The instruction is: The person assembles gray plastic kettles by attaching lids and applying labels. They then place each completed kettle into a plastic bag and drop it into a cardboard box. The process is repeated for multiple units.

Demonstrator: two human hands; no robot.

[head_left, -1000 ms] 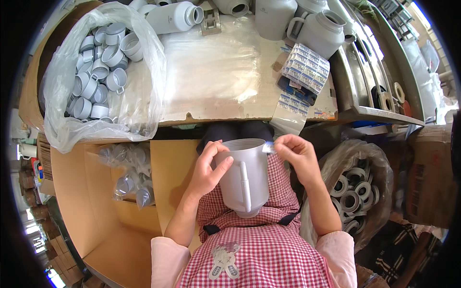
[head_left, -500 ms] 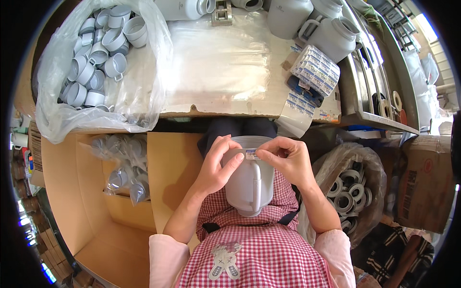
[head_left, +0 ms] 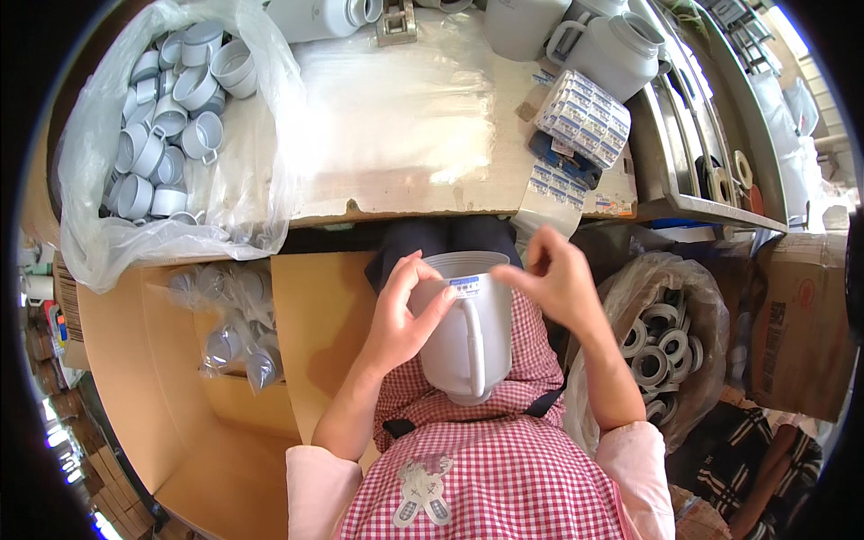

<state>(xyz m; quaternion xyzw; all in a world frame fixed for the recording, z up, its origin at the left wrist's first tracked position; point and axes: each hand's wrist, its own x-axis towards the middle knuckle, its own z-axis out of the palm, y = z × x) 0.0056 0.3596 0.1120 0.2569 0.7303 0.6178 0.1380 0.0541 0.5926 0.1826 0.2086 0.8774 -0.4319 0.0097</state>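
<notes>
At the centre of the frame, a white plastic jug [head_left: 468,337] lies against the person's checked apron [head_left: 504,468], mouth toward the worktop [head_left: 396,126] and handle facing up. The left hand [head_left: 400,315] curls around the jug's left side, thumb resting near a small blue sticker [head_left: 465,286] just under the rim. The right hand [head_left: 553,281] hovers at the rim's right edge with fingers pinched together; whether it grips anything I cannot tell. At upper left, a clear bag of white caps [head_left: 166,117] sits on the worktop. At upper right lie sheets of stickers [head_left: 583,117] beside more white jugs [head_left: 621,49]. At lower right, a bag of rings [head_left: 661,346] stands beside the person.
</notes>
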